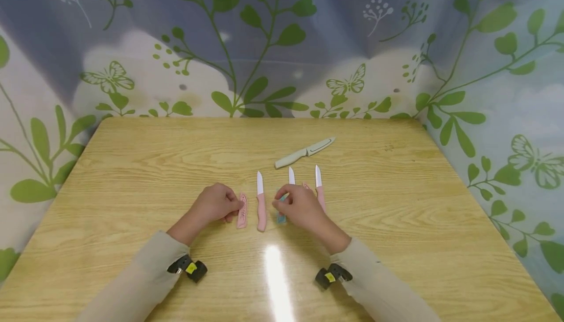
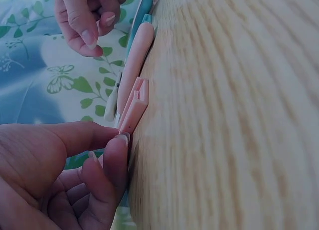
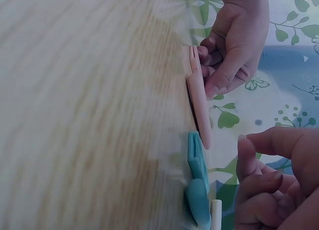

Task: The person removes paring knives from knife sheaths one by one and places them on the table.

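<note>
My left hand (image 1: 218, 203) pinches a pink blade sheath (image 1: 242, 214) between thumb and fingertips; in the left wrist view the sheath's slotted end (image 2: 141, 93) faces away from the fingers. To its right lies a pink-handled paring knife (image 1: 261, 209), blade pointing away from me. My right hand (image 1: 304, 207) is over a teal sheath (image 1: 281, 217), its fingers loosely bent and holding nothing. Beside that sheath is a knife with a teal handle (image 3: 198, 202); the head view shows its blade (image 1: 292, 175), while the hand covers its handle.
Another pink-handled knife (image 1: 320, 192) lies right of the right hand, near a pink sheath (image 1: 306, 185) mostly hidden by that hand. Farther back, a cream-coloured knife (image 1: 304, 153) lies diagonally. The wooden table (image 1: 141, 165) meets a leaf-patterned curtain (image 1: 273, 82) at its back edge.
</note>
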### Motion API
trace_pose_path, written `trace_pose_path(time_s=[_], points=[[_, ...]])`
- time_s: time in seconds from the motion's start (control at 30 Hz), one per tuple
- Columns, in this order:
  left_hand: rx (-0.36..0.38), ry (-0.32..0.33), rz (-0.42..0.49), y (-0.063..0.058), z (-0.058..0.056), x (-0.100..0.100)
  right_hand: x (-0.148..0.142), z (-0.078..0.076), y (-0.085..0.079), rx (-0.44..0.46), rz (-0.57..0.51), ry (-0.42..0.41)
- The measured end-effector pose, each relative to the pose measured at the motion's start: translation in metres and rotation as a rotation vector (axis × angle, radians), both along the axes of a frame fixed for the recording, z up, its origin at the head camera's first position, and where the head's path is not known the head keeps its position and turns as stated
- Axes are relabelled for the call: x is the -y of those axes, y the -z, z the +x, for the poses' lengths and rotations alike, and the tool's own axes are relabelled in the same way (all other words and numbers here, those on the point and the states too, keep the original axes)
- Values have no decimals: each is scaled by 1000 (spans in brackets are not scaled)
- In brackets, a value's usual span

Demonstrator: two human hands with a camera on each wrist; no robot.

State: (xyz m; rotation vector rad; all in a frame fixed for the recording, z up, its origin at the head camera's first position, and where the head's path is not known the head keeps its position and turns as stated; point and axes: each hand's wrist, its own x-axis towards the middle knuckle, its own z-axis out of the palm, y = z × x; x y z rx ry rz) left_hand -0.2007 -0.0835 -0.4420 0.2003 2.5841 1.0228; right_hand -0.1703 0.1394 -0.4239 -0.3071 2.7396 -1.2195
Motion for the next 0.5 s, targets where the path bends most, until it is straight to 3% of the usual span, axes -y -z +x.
trace_pose_path(time_s=[0.23,0.5], points=[[-48,-9,-40,-1,2,-1,-1,-1,-6,-136,95,8],[-152,-8,-67,-5,5,-2,-5,-9,-14,-164,206,16]])
